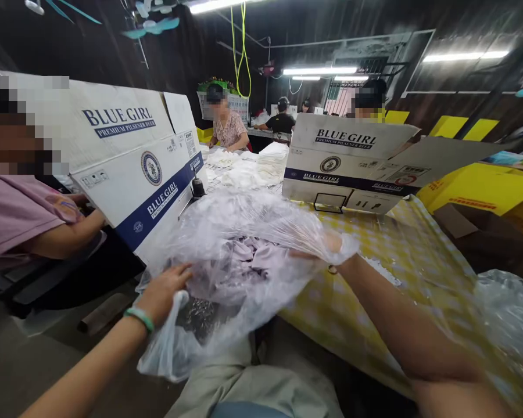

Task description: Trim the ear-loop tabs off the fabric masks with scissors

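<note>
A clear plastic bag (261, 212) lies across the near end of the table and hangs over its edge above my lap. Inside the bag's opening is bunched pale lilac fabric (255, 258). My left hand (165, 289), with a green bangle at the wrist, is at the bag's left side, its fingers bent over the plastic and the thumb hidden. On the opposite side, my right hand (331, 247) grips the bag's gathered edge. Plastic covers part of that hand, and some of its fingers reach in toward the fabric. A ring shows on it.
Open cardboard cartons stand at left (126, 157) and right (331, 162). A yellow checked cloth (375, 290) covers the table. White fabric piles (244, 168) lie beyond. A person in a pink shirt (26, 220) sits left; others work farther back. Crumpled plastic (509, 313) lies at right.
</note>
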### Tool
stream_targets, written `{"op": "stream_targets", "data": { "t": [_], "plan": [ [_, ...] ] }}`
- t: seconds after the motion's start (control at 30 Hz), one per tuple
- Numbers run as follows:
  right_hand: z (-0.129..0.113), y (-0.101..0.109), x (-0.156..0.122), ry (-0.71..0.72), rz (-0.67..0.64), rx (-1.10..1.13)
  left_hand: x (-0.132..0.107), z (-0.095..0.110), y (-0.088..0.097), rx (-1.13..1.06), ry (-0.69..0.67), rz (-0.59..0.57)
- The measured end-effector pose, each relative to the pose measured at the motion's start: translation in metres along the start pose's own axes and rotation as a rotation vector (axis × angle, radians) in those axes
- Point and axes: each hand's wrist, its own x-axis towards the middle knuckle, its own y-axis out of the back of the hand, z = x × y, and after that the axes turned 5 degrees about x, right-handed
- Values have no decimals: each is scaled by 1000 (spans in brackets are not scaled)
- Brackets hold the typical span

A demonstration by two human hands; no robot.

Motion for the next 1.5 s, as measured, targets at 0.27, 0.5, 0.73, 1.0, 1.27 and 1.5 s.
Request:
{"op": "stream_targets", "data": {
  "t": [0.27,0.5,0.73,1.0,1.27,1.5],
  "plan": [
    [-10,11,88,333,-649,-28,91,6,36,-141,129,334],
    [165,16,170,-236,-188,-143,206,-42,38,-415,192,173],
    [217,-49,126,-396,-116,41,241,-27,26,-560,287,145],
    [166,-18,34,-470,94,150,85,15,12,-309,408,146],
    [105,-106,-30,-827,107,121,37,55,-58,-436,327,221],
    [137,-103,52,-790,206,66,101,49,-27,-305,277,304]
  ]
}}
